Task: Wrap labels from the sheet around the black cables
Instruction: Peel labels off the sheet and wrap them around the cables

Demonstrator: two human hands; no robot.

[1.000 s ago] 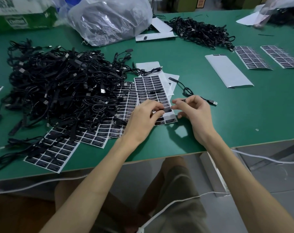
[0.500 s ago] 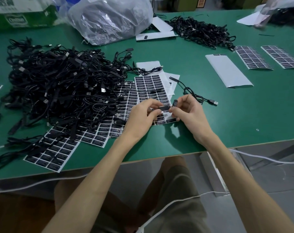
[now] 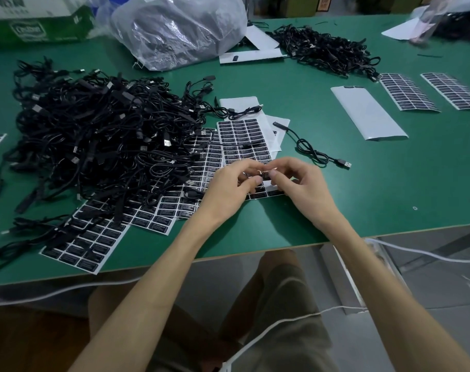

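Just above the near end of the label sheet [image 3: 241,135], the label [image 3: 266,174] runs left to right, a small black strip partly hidden by our fingertips. Our left hand [image 3: 228,190] and right hand [image 3: 306,189] each pinch one end; a black cable [image 3: 343,164] lies near on our right.

Label sheet [image 3: 243,138] print unreadable; carton [image 3: 29,29] logo blurred (top left).
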